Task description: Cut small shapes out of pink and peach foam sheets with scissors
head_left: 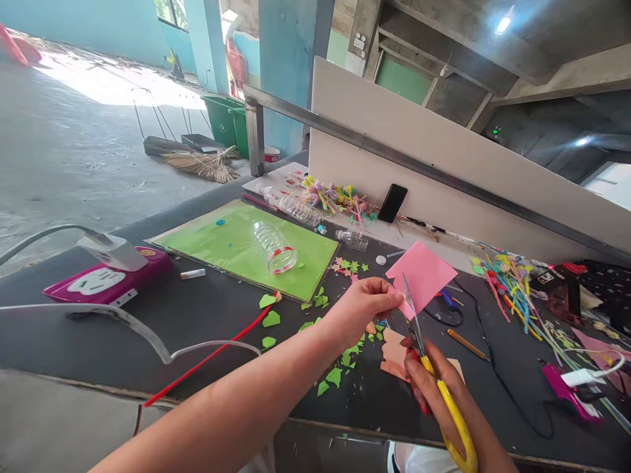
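Observation:
My left hand pinches the left corner of a square of pink paper between thumb and fingers, above the table. Held in my right hand is a pair of scissors with a yellow handle. Its metal blades point up at the paper's lower left edge, close to my left fingertips. A red part shows beside my right fingers; whether it belongs to the scissors I cannot tell. Beneath my hands lie a cut piece of peach paper and several green paper scraps.
A clear plastic bottle piece lies on a green sheet. Small paper stars, a phone, a brown pencil-like stick and bundled coloured strands lie beyond. Purple power strips with cables flank the black table.

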The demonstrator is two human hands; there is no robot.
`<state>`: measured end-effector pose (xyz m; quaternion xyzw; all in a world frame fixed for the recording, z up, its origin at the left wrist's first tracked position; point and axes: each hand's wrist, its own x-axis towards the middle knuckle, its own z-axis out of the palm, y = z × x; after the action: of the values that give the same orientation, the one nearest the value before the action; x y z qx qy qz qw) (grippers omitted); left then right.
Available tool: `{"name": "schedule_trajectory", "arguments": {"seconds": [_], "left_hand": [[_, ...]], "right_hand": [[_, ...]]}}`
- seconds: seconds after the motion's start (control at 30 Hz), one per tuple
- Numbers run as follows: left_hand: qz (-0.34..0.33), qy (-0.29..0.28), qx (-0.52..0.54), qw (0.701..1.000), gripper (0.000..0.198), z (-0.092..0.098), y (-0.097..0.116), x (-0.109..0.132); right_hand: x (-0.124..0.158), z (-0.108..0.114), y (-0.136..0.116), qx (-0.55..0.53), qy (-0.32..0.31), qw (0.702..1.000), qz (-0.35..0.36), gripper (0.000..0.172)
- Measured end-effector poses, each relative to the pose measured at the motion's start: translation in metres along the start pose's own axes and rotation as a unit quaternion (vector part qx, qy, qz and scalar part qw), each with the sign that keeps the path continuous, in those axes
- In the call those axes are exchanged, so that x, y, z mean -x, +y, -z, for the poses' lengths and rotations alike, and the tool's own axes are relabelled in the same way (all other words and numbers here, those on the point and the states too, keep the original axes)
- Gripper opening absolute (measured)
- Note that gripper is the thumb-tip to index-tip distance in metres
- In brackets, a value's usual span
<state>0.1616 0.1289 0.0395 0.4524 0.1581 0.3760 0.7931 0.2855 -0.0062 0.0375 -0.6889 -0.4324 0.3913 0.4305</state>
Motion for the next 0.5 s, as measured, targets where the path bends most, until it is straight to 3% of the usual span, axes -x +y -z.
{"name": "schedule_trajectory", "arguments": {"seconds": [0.27,0.37,0.5], "left_hand": [[0.031,0.001,-0.016,0.999,0.025,0.003,0.003,-0.003],[0.017,0.016,0.014,1.000,0.025,0.001,0.002,-0.003],[-0.028,0.041,0.057,0.997,0.023,0.003,0.005,-0.005]], "right_hand": [[0.000,0.005,-0.001,-0.011,0.000,1.000,0.020,0.033],[-0.002,0.010,0.004,0.002,-0.014,1.000,0.021,0.031],[-0.007,0.017,0.016,-0.011,0.031,0.999,0.027,0.032]]}}
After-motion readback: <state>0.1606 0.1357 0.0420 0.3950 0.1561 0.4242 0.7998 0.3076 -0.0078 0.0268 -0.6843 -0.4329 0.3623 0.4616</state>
